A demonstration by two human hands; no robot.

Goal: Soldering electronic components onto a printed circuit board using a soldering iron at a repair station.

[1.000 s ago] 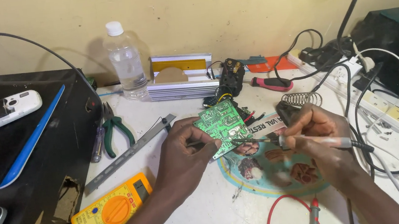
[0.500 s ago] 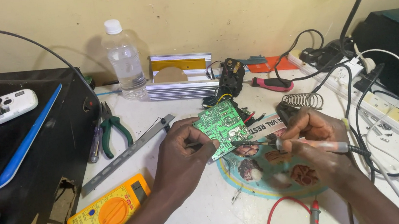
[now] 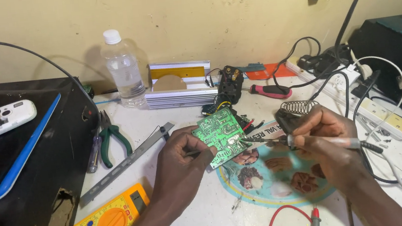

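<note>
Holding circuit board (image 3: 222,135), soldering iron (image 3: 313,141) touching.

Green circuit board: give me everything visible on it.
The green circuit board is a small rectangle, its trace-and-solder side facing the camera with pale tracks and shiny joints. It is tilted, held off the white table by the left hand at its lower left edge. The soldering iron in the right hand meets its right edge.

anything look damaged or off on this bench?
Yes: the black case at the left has a ragged hole broken through its lower front face. Otherwise just clutter: the left hand tilts a green circuit board while the right hand holds a soldering iron to its edge.
</note>
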